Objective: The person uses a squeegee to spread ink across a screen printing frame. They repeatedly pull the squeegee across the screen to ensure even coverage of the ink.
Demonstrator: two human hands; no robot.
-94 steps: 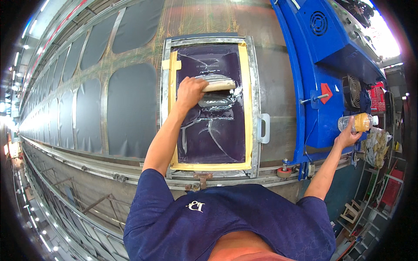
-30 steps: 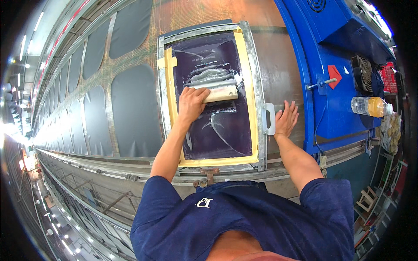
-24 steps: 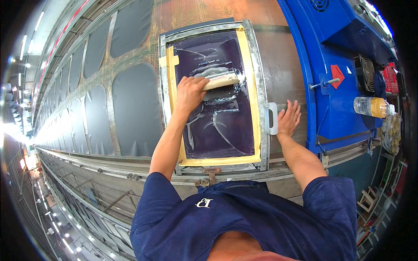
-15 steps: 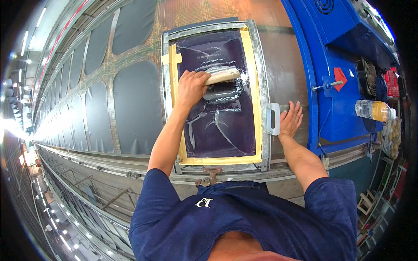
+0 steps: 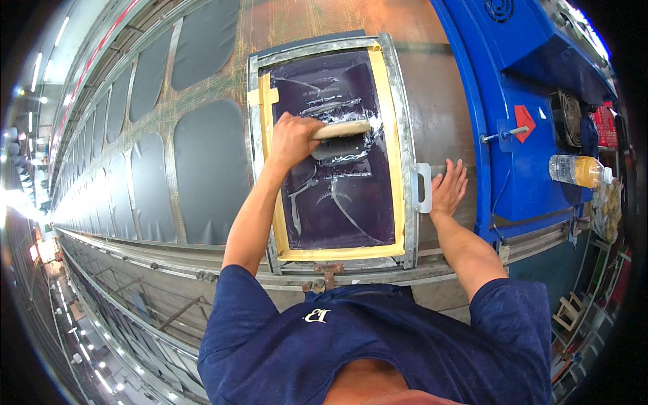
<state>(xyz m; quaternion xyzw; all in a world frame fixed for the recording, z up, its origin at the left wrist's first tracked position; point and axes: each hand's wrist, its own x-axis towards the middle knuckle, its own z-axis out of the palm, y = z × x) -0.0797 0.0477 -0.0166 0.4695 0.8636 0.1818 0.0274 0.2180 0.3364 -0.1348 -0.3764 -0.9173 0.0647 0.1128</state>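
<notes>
Head cam — your left hand grips the squeegee on the screen, nearer its far edge — right hand flat on the counter, fingers slightly spread.

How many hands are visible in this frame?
2: the left hand grips the pale squeegee over the framed screen; the right hand is open, beside the white handle.

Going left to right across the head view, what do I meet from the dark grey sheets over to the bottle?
Dark grey sheets → left hand → pale bar-shaped tool → white handle → right hand → red patch → bottle.
</notes>
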